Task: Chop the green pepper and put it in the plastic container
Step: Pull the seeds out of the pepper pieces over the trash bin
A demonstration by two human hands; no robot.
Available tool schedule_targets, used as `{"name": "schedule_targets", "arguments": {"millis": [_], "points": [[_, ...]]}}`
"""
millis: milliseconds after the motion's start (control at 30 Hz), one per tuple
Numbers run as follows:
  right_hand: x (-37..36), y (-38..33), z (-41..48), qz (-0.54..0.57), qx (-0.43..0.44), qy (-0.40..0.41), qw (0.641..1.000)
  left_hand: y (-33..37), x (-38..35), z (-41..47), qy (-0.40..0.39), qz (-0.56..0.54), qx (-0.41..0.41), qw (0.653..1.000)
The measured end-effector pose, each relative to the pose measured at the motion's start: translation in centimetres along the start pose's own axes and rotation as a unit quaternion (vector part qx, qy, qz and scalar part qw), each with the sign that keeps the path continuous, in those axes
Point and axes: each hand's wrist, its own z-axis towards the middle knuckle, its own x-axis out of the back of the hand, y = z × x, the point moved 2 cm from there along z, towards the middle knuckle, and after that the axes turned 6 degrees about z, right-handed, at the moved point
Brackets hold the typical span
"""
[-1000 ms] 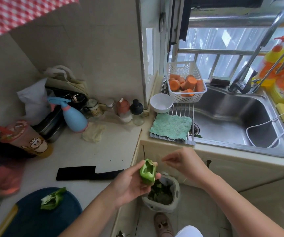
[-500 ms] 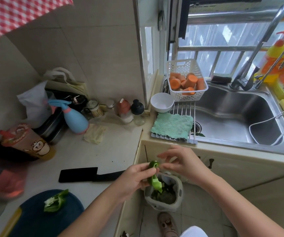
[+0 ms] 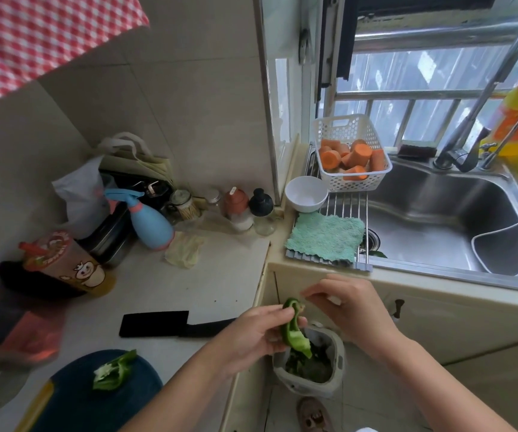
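Note:
My left hand (image 3: 253, 333) grips a green pepper half (image 3: 295, 328) over the edge of the counter, above a small bin (image 3: 309, 360) on the floor that holds green scraps. My right hand (image 3: 349, 304) is just right of the pepper's top, its fingertips pinched together by the inner rim; whether they hold a bit of pith I cannot tell. Another green pepper piece (image 3: 113, 371) lies on the dark blue cutting board (image 3: 95, 397) at the lower left. A black knife (image 3: 173, 324) rests flat on the counter behind my left hand. A white plastic basket (image 3: 349, 129) holding carrot chunks stands by the window.
A white bowl (image 3: 306, 193), a green cloth (image 3: 326, 236) on a roll-up rack and the steel sink (image 3: 444, 219) are at the right. A blue spray bottle (image 3: 148, 221), jars, a printed cup (image 3: 67, 263) and bags crowd the back left of the counter. A slipper (image 3: 313, 414) shows on the floor.
My left hand has turned the pepper half from upright to hanging down over the bin. My right hand moved in to its top edge and stays pinched there.

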Motion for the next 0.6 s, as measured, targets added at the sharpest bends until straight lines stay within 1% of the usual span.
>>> {"name": "schedule_targets", "arguments": {"millis": [67,167,333,400,533,600], "points": [[0.2,0.7,0.0,-0.014,-0.031,0.006,0.999,0.0,0.4,-0.1,0.006,-0.043,-0.006,0.999],[-0.2,1.5,-0.4,-0.044,-0.069,-0.012,0.997,-0.1,0.7,-0.2,0.018,-0.065,-0.022,0.997],[-0.3,2.1,-0.6,-0.056,-0.160,0.018,0.985,-0.1,0.9,0.1,0.037,-0.082,-0.055,0.994],[-0.2,1.9,-0.5,-0.057,-0.165,0.000,0.985,0.0,0.9,0.1,0.028,-0.090,-0.065,0.993],[0.1,1.3,-0.3,-0.035,-0.135,-0.061,0.988,0.5,1.0,0.1,-0.005,-0.110,-0.076,0.991],[0.3,0.8,-0.1,-0.015,-0.121,-0.065,0.990,0.6,1.0,0.3,-0.018,-0.117,-0.079,0.990]]}}
